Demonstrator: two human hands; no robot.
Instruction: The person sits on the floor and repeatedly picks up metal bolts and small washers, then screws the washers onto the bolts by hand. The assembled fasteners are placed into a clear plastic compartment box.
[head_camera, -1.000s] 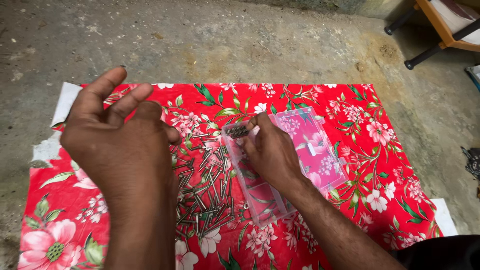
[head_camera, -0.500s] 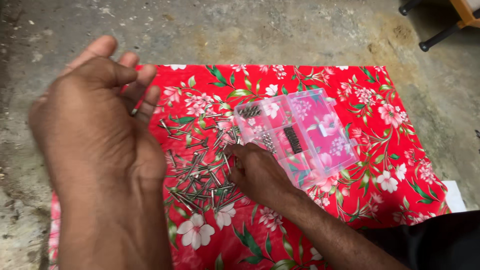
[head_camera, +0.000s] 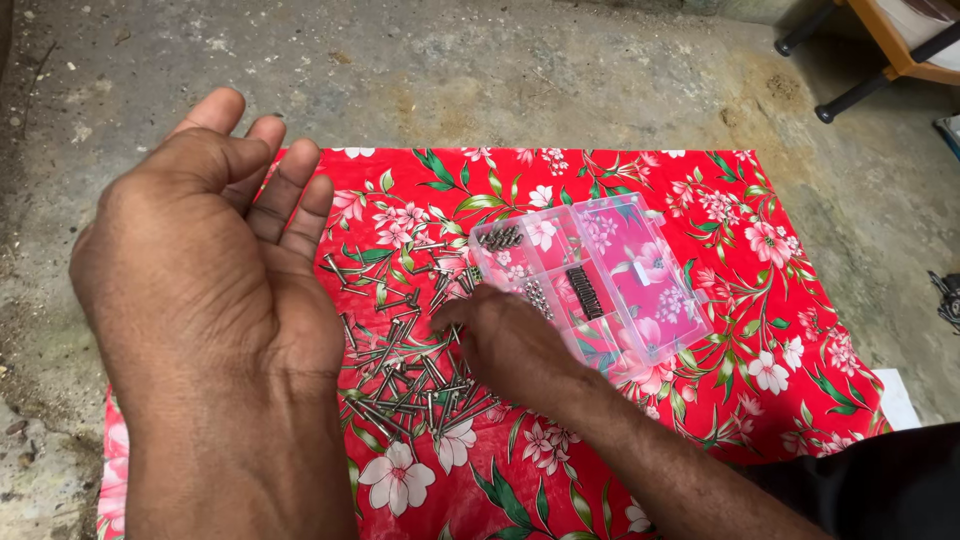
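On concrete floor (head_camera: 520, 70): red floral cloth (head_camera: 760, 290), scattered screws (head_camera: 410, 385).

Bare hands (head_camera: 215, 300), bare forearms, no sleeves

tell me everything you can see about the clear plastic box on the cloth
The clear plastic box is a shallow rectangular organiser, see-through so the cloth's flowers show through it. Thin walls split it into several compartments; three hold small batches of dark or silvery metal fasteners, the rest look empty. No lid shows. It lies flat, turned at an angle, on the red floral cloth, right of the loose pile of nails. The right hand rests against its near left edge.
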